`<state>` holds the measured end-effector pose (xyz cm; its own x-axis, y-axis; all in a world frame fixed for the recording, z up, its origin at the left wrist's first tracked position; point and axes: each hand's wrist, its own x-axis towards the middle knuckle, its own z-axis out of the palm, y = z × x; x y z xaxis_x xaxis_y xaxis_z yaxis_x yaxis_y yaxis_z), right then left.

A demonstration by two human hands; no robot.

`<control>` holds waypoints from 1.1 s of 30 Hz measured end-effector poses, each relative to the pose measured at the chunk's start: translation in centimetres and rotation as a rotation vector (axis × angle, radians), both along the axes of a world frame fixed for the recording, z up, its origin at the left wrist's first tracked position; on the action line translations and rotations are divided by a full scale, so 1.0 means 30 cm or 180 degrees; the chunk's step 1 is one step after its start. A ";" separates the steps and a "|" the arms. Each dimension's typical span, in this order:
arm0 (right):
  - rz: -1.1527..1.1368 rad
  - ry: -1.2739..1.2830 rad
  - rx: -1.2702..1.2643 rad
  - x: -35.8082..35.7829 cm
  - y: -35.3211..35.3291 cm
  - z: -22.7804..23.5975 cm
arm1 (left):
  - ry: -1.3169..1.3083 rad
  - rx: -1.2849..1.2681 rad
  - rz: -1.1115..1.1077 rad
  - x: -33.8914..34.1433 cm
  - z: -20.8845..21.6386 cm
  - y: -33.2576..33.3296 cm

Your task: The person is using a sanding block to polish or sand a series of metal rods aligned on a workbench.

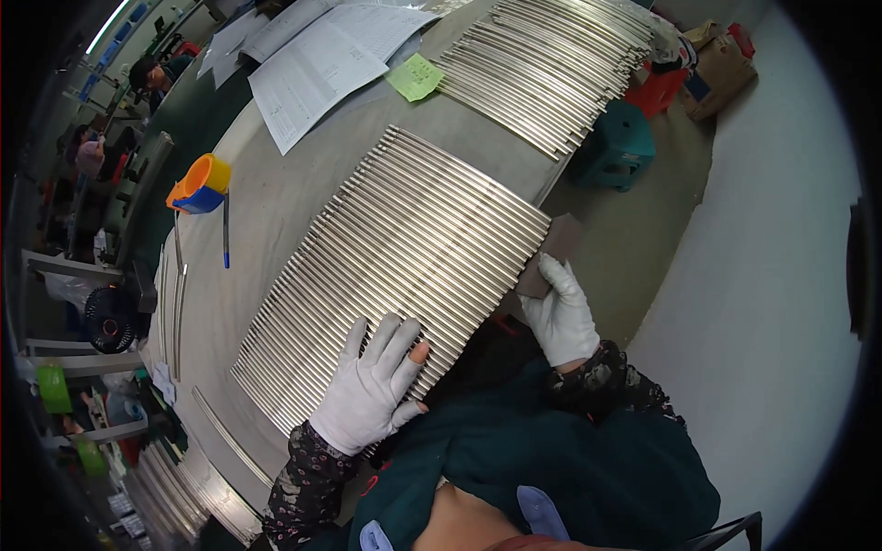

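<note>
The left hand (372, 381), in a white glove, lies flat and spread with released fingers on the near end of a row of thin metal rods (404, 266) laid side by side on the grey table (266, 211); one fingertip pokes through a hole in the glove. The right hand (562, 312), also gloved, is curled around a small brown block (551, 253), pressing it against the rod ends that line up along the table's edge. Just beyond that hand the table stops, and bare floor opens out toward a green stool (617, 145) and a red one behind it. Ahead of the left hand the rods run on unbroken; farther off lies a second batch of rods (551, 64), with a green note (415, 77) and sheets of paper (322, 55) beside it. Out past the left hand's far side sit an orange and blue cup (200, 184) and a blue pen (226, 234), with a few loose rods near the table's rim. Workers at the far left are small and hard to make out; how the right fingers sit behind the block is hidden.
</note>
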<state>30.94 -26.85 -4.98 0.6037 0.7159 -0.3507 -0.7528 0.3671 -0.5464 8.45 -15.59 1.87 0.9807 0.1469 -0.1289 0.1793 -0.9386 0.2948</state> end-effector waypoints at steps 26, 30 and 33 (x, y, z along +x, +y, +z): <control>0.0114 -0.0020 0.0075 0.005 0.003 -0.019 | -0.0294 0.0002 0.0107 -0.086 -0.049 0.016; 0.0043 -0.0135 -0.0052 0.011 0.010 -0.007 | -0.0334 0.0097 0.0163 -0.089 -0.028 0.022; 0.0044 -0.0172 -0.0044 0.014 0.016 -0.007 | -0.0272 0.0190 0.0172 -0.063 0.014 0.033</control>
<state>31.36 -26.36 -5.20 0.6121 0.7196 -0.3278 -0.7270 0.3491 -0.5912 6.57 -14.61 2.31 0.9782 0.2048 -0.0345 0.2068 -0.9446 0.2550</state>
